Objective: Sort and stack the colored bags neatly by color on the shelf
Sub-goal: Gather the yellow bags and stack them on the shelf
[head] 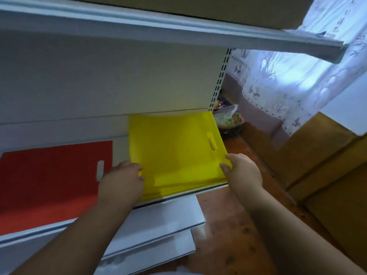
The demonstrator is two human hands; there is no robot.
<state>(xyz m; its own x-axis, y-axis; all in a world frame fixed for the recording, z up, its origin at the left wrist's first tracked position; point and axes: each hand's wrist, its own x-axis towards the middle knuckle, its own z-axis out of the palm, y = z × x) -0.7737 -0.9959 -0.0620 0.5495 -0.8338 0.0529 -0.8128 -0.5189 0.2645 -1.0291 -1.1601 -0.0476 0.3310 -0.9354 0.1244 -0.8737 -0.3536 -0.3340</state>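
A stack of flat yellow bags (174,151) lies at the right end of the white shelf (119,132), its cut-out handle towards the right edge. My left hand (123,179) grips the stack's near left edge. My right hand (242,171) pinches its near right corner, thumb on top. A stack of flat red bags (51,181) lies to the left on the same shelf, apart from the yellow ones, with its handle slot next to my left hand.
An upper shelf (178,26) overhangs close above. Lower white shelf edges (158,231) jut out below. To the right are a wooden floor (238,225), cardboard boxes (317,165), a basket with a plastic bag (228,120), and a lace curtain (288,80).
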